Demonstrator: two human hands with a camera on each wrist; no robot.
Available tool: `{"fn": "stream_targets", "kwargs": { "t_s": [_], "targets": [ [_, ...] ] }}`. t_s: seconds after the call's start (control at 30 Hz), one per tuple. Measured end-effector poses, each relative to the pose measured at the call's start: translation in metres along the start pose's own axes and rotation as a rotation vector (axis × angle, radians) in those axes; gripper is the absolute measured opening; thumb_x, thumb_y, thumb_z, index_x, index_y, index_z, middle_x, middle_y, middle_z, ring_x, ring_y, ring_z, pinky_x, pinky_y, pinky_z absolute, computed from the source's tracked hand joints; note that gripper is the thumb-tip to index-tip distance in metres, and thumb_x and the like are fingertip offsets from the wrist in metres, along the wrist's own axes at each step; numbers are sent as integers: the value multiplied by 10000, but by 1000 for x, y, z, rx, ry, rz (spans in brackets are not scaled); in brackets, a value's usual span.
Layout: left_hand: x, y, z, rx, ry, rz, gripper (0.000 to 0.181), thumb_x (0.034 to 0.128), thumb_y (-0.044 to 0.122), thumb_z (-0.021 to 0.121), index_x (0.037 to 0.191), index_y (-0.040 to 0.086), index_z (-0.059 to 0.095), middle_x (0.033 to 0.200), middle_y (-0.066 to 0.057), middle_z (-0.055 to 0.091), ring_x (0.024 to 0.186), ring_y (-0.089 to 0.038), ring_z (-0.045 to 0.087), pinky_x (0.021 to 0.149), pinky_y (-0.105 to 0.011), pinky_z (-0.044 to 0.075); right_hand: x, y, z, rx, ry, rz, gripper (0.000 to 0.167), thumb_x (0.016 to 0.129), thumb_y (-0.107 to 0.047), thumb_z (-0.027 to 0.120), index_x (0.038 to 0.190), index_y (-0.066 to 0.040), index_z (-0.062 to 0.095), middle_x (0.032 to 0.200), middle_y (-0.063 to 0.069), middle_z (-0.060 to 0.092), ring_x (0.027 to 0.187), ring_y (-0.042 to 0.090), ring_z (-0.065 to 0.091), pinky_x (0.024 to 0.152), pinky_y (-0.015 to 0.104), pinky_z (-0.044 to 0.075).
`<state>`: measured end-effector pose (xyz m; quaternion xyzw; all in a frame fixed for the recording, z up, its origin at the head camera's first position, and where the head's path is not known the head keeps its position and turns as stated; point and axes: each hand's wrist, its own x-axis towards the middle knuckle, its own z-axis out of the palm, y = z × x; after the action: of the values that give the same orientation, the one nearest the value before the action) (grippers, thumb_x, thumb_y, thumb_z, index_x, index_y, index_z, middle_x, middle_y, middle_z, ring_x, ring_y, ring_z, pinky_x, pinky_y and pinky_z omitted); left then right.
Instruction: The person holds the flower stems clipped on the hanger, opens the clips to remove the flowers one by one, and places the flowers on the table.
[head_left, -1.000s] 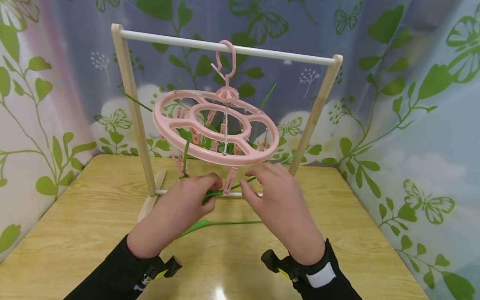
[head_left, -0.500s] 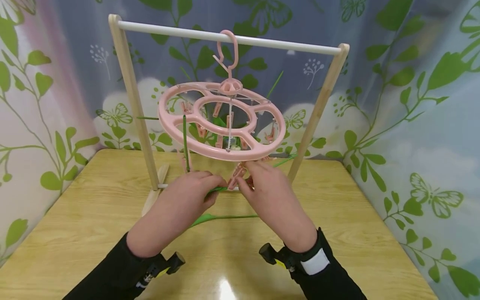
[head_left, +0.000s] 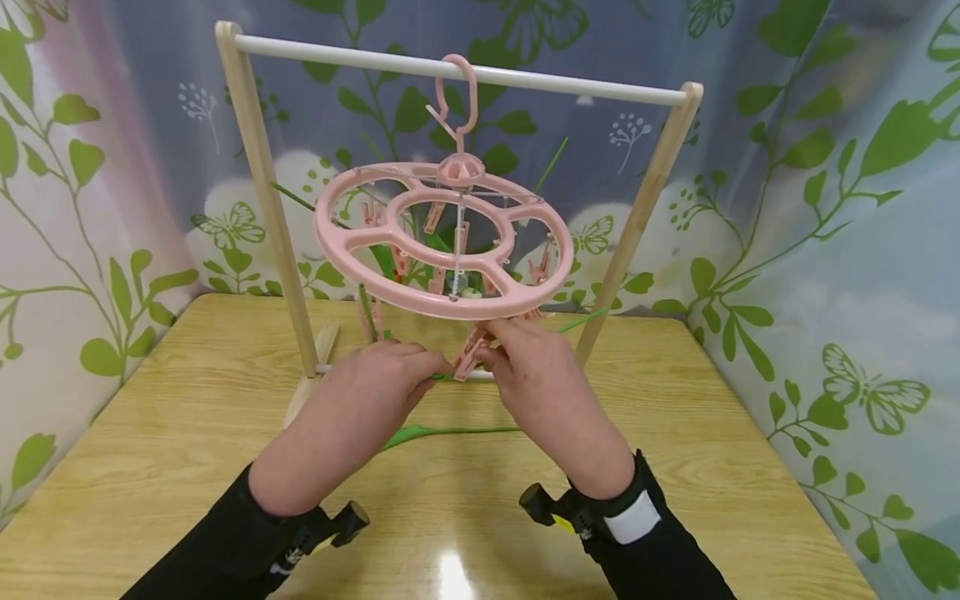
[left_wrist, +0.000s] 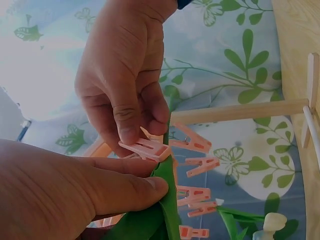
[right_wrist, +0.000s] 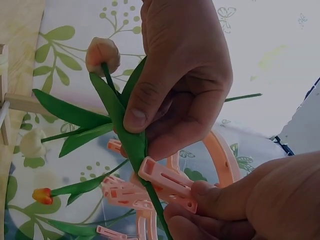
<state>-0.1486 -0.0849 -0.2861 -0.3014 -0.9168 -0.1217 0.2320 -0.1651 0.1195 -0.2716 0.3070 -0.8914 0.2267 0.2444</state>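
Pinching a pale-headed, green-leaved tulip in curled fingers of left hand; holding a pink plastic peg against it in curled fingers of right hand.

The pale wood-grain tabletop is carrying a wooden rack; a leafy green stem is showing against it, contact unclear.
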Motion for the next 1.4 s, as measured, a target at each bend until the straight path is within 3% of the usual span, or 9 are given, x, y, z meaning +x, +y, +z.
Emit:
{"fn": "stream_targets", "kwargs": {
  "t_s": [0.43,0.63,0.8,0.9,0.97,1.17,1.4],
  "targets": [
    [0,-3,-13,-22,-34,-11,194,861,86,779,1022,188,747,906,52,722,786,-156,668,695,-334,546,-2,-1,-2,7,103,-92,128,884,-181,724,1000,-125,722,925,-26,713,856,107,690,720,254,556],
    [-3,-6,-14,12,-64,6,170,843,70,783,980,165,753,860,31,729,683,-123,654,584,-282,526,-2,-2,-5,-5,143,-86,150,881,-166,737,1013,-96,733,920,0,726,783,101,679,661,225,538],
    [-4,-7,-14,18,-68,29,183,829,51,780,960,174,748,831,44,724,627,-100,618,551,-257,493,0,-3,-7,2,41,29,214,896,-177,735,1105,-150,697,994,-24,712,823,105,677,696,232,549],
    [-3,-7,-16,2,-106,5,193,842,49,766,975,186,737,833,58,711,639,-86,595,567,-252,478,2,-4,-9,-3,-70,140,320,881,-225,763,1177,-199,644,1046,-51,704,888,114,676,747,275,553],
    [-4,-8,-18,-4,-129,-20,200,854,49,755,988,196,729,829,66,699,620,-73,558,549,-245,447,2,-4,-9,-27,-123,173,352,849,-258,798,1159,-216,635,1034,-73,700,908,121,669,758,296,547],
    [-5,-11,-22,18,-120,-57,227,857,50,752,1014,211,723,856,69,693,598,-63,511,493,-233,369,0,-1,-11,-150,-174,108,273,789,-281,842,1021,-184,736,957,-74,699,897,150,638,790,303,532],
    [-5,-13,-23,63,-100,-80,256,855,74,763,1093,161,721,886,33,702,605,-78,525,506,-241,379,2,2,-10,-274,-228,125,148,827,-176,818,965,-207,776,926,-71,710,840,132,628,736,277,532]
  ]
}}
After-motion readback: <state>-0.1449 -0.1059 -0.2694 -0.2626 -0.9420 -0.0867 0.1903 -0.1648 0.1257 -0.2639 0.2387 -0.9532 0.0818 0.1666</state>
